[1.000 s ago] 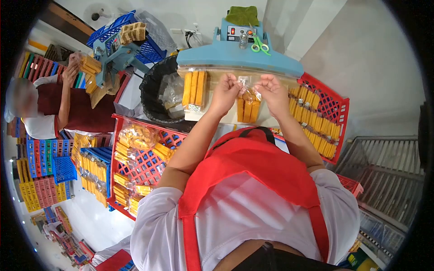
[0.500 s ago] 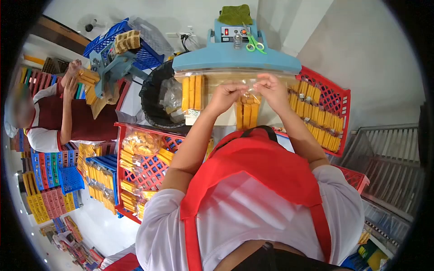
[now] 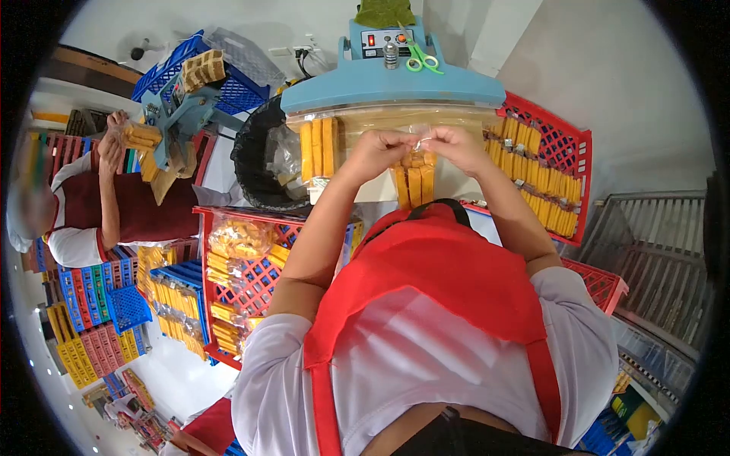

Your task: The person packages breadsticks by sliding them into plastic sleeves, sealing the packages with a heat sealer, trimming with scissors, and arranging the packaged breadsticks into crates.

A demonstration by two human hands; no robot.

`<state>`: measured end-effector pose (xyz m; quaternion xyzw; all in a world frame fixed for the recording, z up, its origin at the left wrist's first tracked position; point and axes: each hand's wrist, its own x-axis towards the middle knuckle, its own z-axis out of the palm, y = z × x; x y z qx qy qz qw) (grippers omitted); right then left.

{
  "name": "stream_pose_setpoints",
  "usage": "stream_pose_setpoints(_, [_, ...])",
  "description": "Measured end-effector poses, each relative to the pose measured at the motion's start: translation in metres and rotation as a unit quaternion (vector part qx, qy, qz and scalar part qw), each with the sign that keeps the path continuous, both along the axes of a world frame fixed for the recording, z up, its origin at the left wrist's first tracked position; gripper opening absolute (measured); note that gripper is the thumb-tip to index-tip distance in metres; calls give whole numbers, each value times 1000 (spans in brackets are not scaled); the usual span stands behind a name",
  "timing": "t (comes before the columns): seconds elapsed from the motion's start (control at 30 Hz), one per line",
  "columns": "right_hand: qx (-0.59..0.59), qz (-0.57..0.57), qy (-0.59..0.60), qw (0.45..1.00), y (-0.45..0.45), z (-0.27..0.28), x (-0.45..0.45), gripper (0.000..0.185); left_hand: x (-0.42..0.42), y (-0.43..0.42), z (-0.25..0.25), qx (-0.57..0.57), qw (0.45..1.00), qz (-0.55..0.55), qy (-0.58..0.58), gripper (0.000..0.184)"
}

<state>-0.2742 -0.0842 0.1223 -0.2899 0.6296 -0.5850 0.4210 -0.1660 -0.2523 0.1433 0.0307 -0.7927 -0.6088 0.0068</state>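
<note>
A clear plastic bag of orange-yellow sticks [image 3: 413, 185] hangs between my hands, in front of a blue bar sealer [image 3: 327, 87]. My left hand [image 3: 378, 156] pinches the left side of its upper edge. Closed on the right side of that edge is my right hand [image 3: 458, 150]. The sticks stand side by side in the lower part of the bag. To the left of my left hand, a second bag of sticks [image 3: 318, 148] lies against the sealer's front, on the pale work surface [image 3: 357, 190].
Green scissors [image 3: 422, 57] and a green cloth [image 3: 385, 13] lie on the sealer. A red crate [image 3: 584, 163] of packed bags stands right, another red crate [image 3: 203, 251] lower left. Beside a black-lined bin [image 3: 251, 163], a co-worker [image 3: 114, 197] handles a bag at another sealer.
My right hand's fingers, more spread before, have closed in on the bag's edge. Both hands are closer together at the top of the bag. The whole view has shifted slightly.
</note>
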Motion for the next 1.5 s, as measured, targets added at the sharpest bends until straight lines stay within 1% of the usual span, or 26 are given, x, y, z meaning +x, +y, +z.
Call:
stream_pose_setpoints(0.07, [-17,-1,-13,1000,-6,3,5,20,0,3,0,25,1000,3,5,17])
stream_pose_setpoints(0.13, [-35,-1,-28,999,-7,0,6,19,1,7,-1,99,995,30,-5,18])
stream_pose_setpoints(0.2, [27,-10,-8,1000,-5,-7,1,20,0,8,-6,77,996,39,4,18])
stream_pose_setpoints(0.27, [25,-4,-22,999,-4,-7,-1,19,0,7,-11,56,997,50,14,19])
stream_pose_setpoints(0.33, [23,4,-34,999,-4,-5,0,19,-1,3,-10,67,997,32,-30,20])
stream_pose_setpoints(0.4, [-38,-32,13,999,-4,-5,4,16,0,0,-7,61,998,24,-20,20])
stream_pose_setpoints(0.43, [-38,-31,13,999,-5,-6,6,16,0,-1,-6,57,998,15,-10,20])
stream_pose_setpoints(0.5, [-115,-72,29,990,-8,-7,10,13,0,0,-7,67,998,15,-2,21])
stream_pose_setpoints(0.53, [-115,-72,28,990,-9,-6,10,13,-1,1,-7,76,997,15,5,23])
stream_pose_setpoints(0.6, [-111,-97,-83,986,-10,-3,11,11,-1,3,-4,81,997,15,3,25])
stream_pose_setpoints(0.63, [-110,-98,-84,985,-11,-5,11,11,-1,4,-3,86,996,14,3,27])
stream_pose_setpoints(0.7, [-115,-160,-90,976,-12,-8,8,12,-2,9,-4,80,996,29,-1,29])
stream_pose_setpoints(0.83, [-126,-132,-102,978,-4,-9,3,13,-2,7,-10,55,997,42,-32,30])
stream_pose_setpoints(0.9, [-80,-62,106,989,3,-2,4,11,-4,3,-7,48,998,25,-25,29])
stream_pose_setpoints(0.93, [-80,-64,105,989,4,-5,3,11,-5,2,-5,40,999,9,-16,28])
stream_pose_setpoints(1.03, [-74,-59,57,994,4,-17,-2,15,-10,3,-8,62,997,37,-17,21])
stream_pose_setpoints(1.1, [-63,-142,-16,988,2,-23,-5,15,-9,1,-22,29,998,46,17,21])
stream_pose_setpoints(1.13, [-64,-144,-15,987,1,-26,-7,15,-9,0,-28,-5,997,56,50,21])
stream_pose_setpoints(1.17, [-65,-178,-62,980,0,-29,-8,15,-7,3,-35,-5,997,54,51,21])
stream_pose_setpoints(1.2, [-65,-211,-110,969,0,-34,-10,15,-3,14,-35,58,994,94,20,28])
stream_pose_setpoints(1.23, [-66,-213,-109,969,-2,-45,-13,15,-4,23,-36,122,983,133,-11,34])
stream_pose_setpoints(1.3, [-70,-272,-228,932,-9,-70,-22,15,-13,33,-63,121,981,154,6,40])
stream_pose_setpoints(1.33, [-71,-272,-226,933,-12,-79,-26,15,-19,35,-79,119,977,176,21,46])
stream_pose_setpoints(1.4, [-32,-310,-261,914,-17,-84,-32,13,-29,35,-87,111,979,168,5,46])
stream_pose_setpoints(1.47, [-27,-319,-266,909,-19,-78,-35,12,-37,35,-83,185,964,185,-39,44])
stream_pose_setpoints(1.5, [-21,-328,-272,904,-22,-74,-37,11,-42,31,-88,186,965,184,-38,44])
